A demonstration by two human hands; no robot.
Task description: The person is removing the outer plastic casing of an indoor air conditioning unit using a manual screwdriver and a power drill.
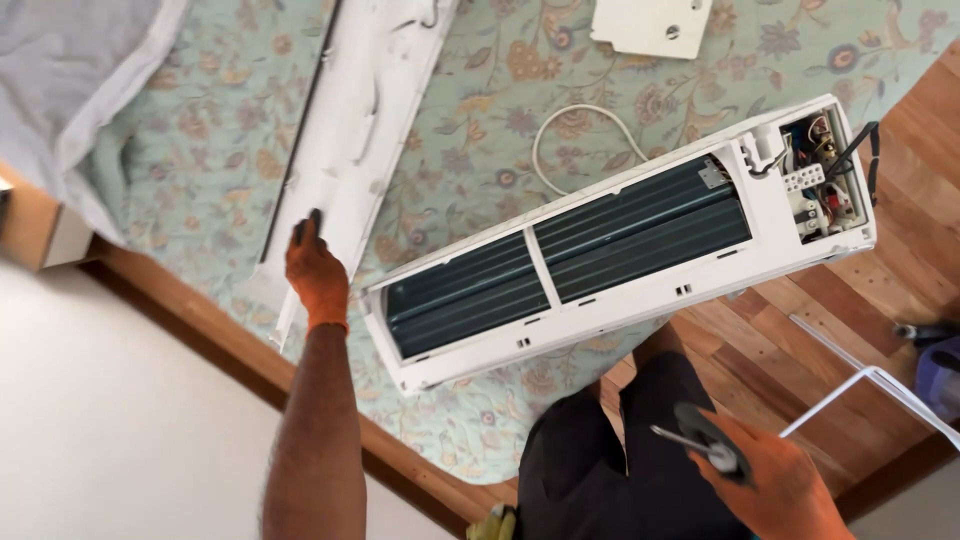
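Note:
My left hand [316, 270], in an orange glove, rests on the long white front cover [360, 130] of an air conditioner, which lies on a floral bedspread [200, 150]. To the right of it lies the opened white indoor unit [620, 245], its dark coil fins showing and its wiring exposed at the right end. My right hand [775, 485], also gloved in orange, is at the lower right and grips a screwdriver [700, 440] with a dark handle and a metal shaft pointing left. It is held over my dark-trousered leg, apart from the unit.
A white cable [575, 125] loops on the bedspread behind the unit. A small white panel [650, 25] lies at the top. A grey pillow [70, 70] is at the upper left. White frame bars [870, 385] stand on the wooden floor at the right.

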